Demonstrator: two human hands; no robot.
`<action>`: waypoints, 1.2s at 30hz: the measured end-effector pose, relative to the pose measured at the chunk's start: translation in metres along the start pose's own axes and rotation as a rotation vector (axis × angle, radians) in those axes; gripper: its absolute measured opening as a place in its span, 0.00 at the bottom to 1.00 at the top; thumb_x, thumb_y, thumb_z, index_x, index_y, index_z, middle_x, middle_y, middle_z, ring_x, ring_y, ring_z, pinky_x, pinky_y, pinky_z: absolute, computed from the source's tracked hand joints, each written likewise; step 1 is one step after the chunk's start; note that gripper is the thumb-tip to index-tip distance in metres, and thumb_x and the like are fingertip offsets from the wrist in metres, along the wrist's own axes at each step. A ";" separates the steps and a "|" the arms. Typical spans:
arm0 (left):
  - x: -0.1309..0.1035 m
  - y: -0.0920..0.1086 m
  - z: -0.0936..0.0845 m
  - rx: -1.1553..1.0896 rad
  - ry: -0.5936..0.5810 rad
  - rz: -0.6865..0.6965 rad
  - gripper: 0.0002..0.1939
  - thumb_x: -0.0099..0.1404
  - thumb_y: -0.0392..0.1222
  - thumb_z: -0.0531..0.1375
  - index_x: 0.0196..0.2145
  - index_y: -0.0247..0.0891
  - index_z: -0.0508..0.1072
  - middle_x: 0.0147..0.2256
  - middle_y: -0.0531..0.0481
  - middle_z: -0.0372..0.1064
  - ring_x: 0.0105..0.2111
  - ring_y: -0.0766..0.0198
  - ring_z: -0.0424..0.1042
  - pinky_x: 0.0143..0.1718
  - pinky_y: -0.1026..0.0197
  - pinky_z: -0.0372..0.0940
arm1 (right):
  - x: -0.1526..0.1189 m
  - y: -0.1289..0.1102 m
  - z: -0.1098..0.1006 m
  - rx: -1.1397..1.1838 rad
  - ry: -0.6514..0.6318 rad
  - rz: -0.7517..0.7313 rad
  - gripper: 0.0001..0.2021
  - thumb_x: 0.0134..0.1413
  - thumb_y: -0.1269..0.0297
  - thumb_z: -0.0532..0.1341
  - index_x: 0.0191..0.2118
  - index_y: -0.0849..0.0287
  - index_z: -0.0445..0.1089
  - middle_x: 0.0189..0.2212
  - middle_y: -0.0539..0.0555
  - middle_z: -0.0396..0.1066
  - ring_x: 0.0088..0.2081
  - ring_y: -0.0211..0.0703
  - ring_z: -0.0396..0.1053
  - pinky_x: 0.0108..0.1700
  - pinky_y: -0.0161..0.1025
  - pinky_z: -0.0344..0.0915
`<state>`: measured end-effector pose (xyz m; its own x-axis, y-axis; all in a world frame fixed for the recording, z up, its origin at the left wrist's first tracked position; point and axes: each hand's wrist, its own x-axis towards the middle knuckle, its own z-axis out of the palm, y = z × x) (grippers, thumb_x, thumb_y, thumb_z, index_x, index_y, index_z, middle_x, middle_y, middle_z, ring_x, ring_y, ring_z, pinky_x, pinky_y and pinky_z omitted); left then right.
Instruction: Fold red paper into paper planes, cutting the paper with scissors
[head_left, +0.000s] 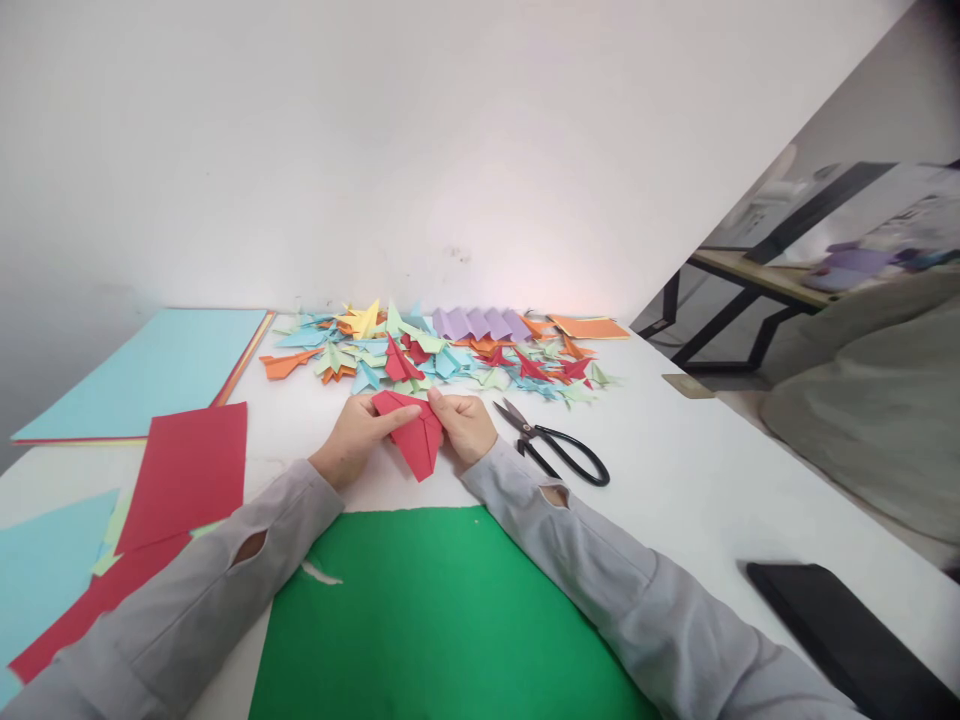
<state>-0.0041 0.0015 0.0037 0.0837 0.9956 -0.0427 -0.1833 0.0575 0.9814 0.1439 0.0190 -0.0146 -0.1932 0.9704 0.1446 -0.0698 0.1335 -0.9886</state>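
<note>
Pinching one red fold (412, 432), the left hand (358, 436) and right hand (466, 426) gripped it; one pair of scissors (556, 452) lay just right.

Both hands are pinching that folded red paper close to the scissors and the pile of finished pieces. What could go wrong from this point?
1. The right hand works beside the scissors; a sideways slip might meet the blades.
2. The left hand and the right hand grip the red paper at its top only, so a crease could shift.
3. The pile of folded pieces lies just behind; a forward push could scatter it.
</note>
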 end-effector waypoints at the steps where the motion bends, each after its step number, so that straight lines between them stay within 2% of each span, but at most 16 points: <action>1: 0.000 0.000 0.000 0.030 -0.004 0.001 0.14 0.41 0.44 0.71 0.22 0.32 0.76 0.22 0.50 0.72 0.23 0.66 0.66 0.28 0.63 0.61 | -0.001 -0.001 0.001 -0.010 -0.026 0.009 0.30 0.42 0.37 0.58 0.10 0.60 0.61 0.08 0.48 0.58 0.14 0.31 0.53 0.18 0.33 0.50; 6: 0.001 -0.002 -0.002 0.032 -0.009 0.005 0.12 0.42 0.44 0.70 0.21 0.33 0.75 0.20 0.51 0.72 0.22 0.66 0.66 0.28 0.63 0.60 | -0.006 -0.003 0.005 -0.036 -0.167 0.028 0.24 0.35 0.40 0.64 0.16 0.62 0.69 0.13 0.48 0.65 0.17 0.33 0.57 0.21 0.34 0.54; 9: 0.001 -0.003 -0.003 0.013 -0.018 -0.011 0.11 0.43 0.43 0.70 0.20 0.33 0.75 0.20 0.51 0.71 0.22 0.67 0.66 0.27 0.64 0.59 | -0.007 -0.001 0.005 -0.024 -0.239 -0.003 0.21 0.36 0.44 0.66 0.20 0.62 0.72 0.17 0.49 0.70 0.21 0.35 0.62 0.27 0.36 0.59; 13: 0.001 -0.002 -0.003 0.000 -0.026 -0.038 0.11 0.44 0.44 0.69 0.21 0.33 0.76 0.20 0.51 0.71 0.22 0.67 0.66 0.28 0.63 0.59 | -0.005 0.003 0.005 0.058 -0.260 0.014 0.19 0.38 0.47 0.66 0.22 0.62 0.74 0.19 0.50 0.72 0.23 0.36 0.65 0.31 0.37 0.61; 22: 0.003 -0.003 -0.001 -0.069 -0.007 -0.063 0.17 0.49 0.50 0.67 0.16 0.34 0.70 0.15 0.53 0.64 0.19 0.69 0.61 0.23 0.64 0.57 | -0.005 0.002 0.006 0.221 -0.252 0.146 0.18 0.33 0.50 0.69 0.26 0.63 0.77 0.22 0.53 0.75 0.26 0.40 0.69 0.35 0.40 0.64; 26: 0.004 -0.002 -0.002 -0.137 0.019 -0.074 0.17 0.48 0.50 0.67 0.17 0.34 0.68 0.15 0.53 0.63 0.19 0.67 0.63 0.24 0.63 0.59 | -0.005 0.001 0.007 0.168 -0.229 0.119 0.20 0.33 0.48 0.68 0.24 0.63 0.75 0.19 0.52 0.73 0.23 0.37 0.65 0.29 0.37 0.62; 29: 0.005 0.000 -0.002 -0.227 0.042 -0.074 0.17 0.50 0.51 0.66 0.20 0.34 0.69 0.18 0.51 0.68 0.23 0.63 0.68 0.27 0.61 0.62 | -0.005 0.000 0.006 0.034 -0.216 0.075 0.21 0.35 0.46 0.67 0.16 0.62 0.69 0.12 0.48 0.65 0.17 0.32 0.57 0.22 0.34 0.54; 31: 0.006 0.001 -0.002 -0.272 0.058 -0.079 0.16 0.51 0.51 0.65 0.22 0.34 0.70 0.20 0.49 0.70 0.26 0.60 0.71 0.29 0.60 0.64 | -0.004 0.000 0.005 -0.044 -0.224 0.053 0.22 0.36 0.46 0.66 0.13 0.61 0.64 0.10 0.46 0.62 0.15 0.30 0.54 0.20 0.33 0.51; 36: 0.007 0.004 0.000 -0.325 0.123 -0.077 0.15 0.52 0.50 0.64 0.23 0.34 0.69 0.22 0.48 0.72 0.29 0.58 0.74 0.31 0.60 0.67 | -0.004 0.001 0.005 -0.095 -0.240 0.039 0.22 0.31 0.49 0.69 0.14 0.59 0.60 0.10 0.44 0.59 0.15 0.29 0.51 0.19 0.32 0.47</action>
<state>-0.0040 0.0084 0.0075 -0.0056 0.9878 -0.1559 -0.4851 0.1336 0.8642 0.1397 0.0144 -0.0155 -0.4211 0.9014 0.1007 0.0323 0.1259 -0.9915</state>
